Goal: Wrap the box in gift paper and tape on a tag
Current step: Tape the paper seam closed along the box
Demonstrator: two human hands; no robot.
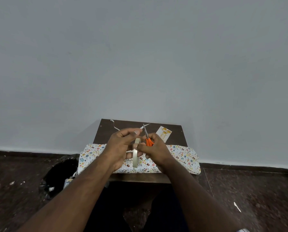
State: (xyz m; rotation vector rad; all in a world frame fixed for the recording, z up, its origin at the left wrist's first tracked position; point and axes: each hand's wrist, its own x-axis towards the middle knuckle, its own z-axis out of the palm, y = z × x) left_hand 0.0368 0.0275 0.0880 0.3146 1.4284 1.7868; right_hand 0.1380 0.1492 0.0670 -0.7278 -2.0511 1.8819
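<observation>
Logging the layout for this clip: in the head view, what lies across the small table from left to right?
Left hand → upright roll of pale tape → orange-handled scissors in the right hand → white gift tag with gold shapes, all above the paper-wrapped box.

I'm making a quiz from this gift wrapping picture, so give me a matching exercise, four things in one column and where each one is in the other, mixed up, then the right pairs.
Things:
1. scissors
2. tape roll
3. gift tag
4. wrapped box

Places:
A. lying on the table beyond the hands, far right
B. across the table's near edge, under both hands
C. in the right hand, blades pointing away
D. held upright on the left hand

Pairs: 1-C, 2-D, 3-A, 4-B
</observation>
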